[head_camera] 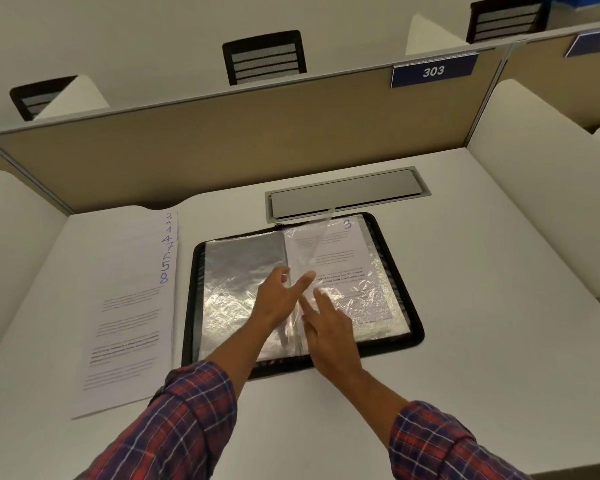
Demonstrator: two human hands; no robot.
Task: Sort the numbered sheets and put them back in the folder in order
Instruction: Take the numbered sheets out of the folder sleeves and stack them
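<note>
1. 1 folder [236,265] lies open, its spine running away from the person; 1 sheet [343,261] fills its right pocket.
2. 1 fanned stack of sheets [129,306] lies left of the folder, its long axis parallel to the spine.
3. 2 hands, the left hand [279,301] and the right hand [329,329], reach over the folder's spine, fingers straight, touching 1 raised clear sleeve [321,237].
</note>
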